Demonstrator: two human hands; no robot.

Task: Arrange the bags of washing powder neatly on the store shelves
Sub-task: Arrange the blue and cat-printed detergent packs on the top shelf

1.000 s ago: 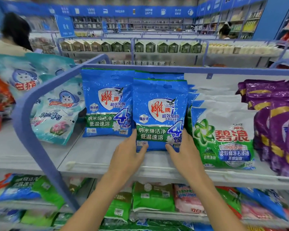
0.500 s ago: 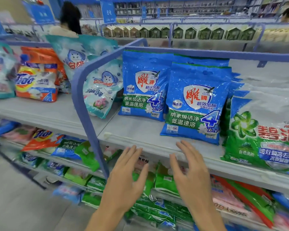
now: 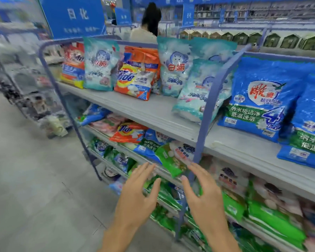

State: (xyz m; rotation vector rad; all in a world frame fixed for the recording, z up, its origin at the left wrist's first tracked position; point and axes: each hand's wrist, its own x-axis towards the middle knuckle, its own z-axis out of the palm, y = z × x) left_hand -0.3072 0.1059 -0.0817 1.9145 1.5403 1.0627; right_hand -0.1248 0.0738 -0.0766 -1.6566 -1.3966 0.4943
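Bags of washing powder stand along the top shelf. Two blue bags lean upright at the right, one partly cut off by the frame edge. A pale teal bag leans against the blue divider rail. Further left stand more teal bags, an orange Tide bag and a red-and-yellow bag. My left hand and my right hand hover with fingers spread, in front of the lower shelves, holding nothing and touching no bag.
Lower shelves hold jumbled green, pink, blue and orange bags. A person stands behind the shelving. A blue sign hangs at the upper left. Grey floor lies to the left, with a blurred rack beyond.
Both hands let go of the blue bag and drew back below the top shelf. The view swung left, bringing the teal and orange bags into sight.
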